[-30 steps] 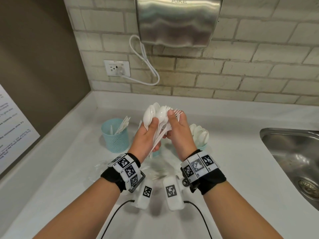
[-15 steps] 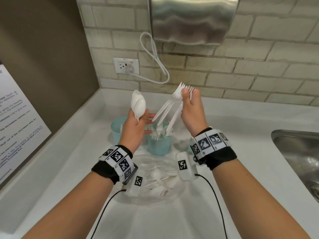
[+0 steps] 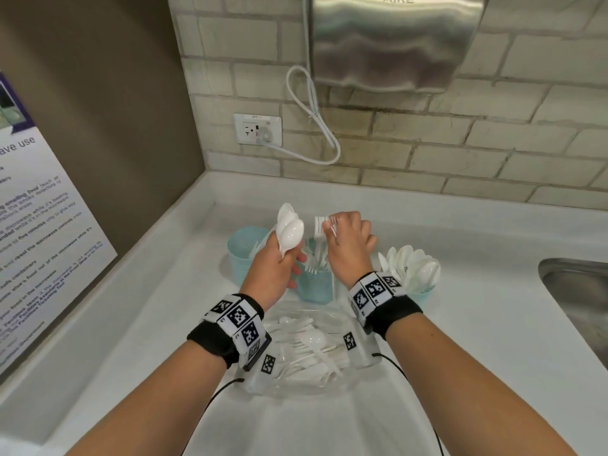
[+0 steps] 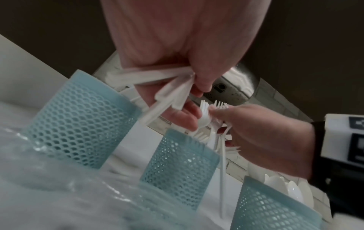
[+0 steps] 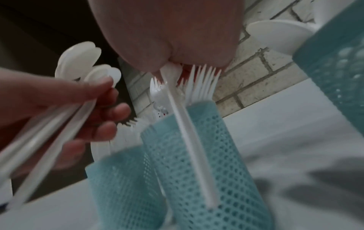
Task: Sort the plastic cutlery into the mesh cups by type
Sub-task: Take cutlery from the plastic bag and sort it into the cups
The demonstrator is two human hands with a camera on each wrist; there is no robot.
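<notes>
My left hand (image 3: 273, 268) curls round the handles of a bunch of white spoons (image 3: 289, 232), bowls up. At its 3 o'clock, my right hand (image 3: 348, 248) pinches several white forks (image 3: 324, 225) by their heads, handles hanging at the middle mesh cup (image 3: 314, 286). Loose cutlery (image 3: 309, 343) lies at 6 o'clock.

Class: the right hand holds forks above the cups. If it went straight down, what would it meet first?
Most likely the forks already standing in the middle cup; the right hand hangs just above them, though depth is hard to judge.
</notes>
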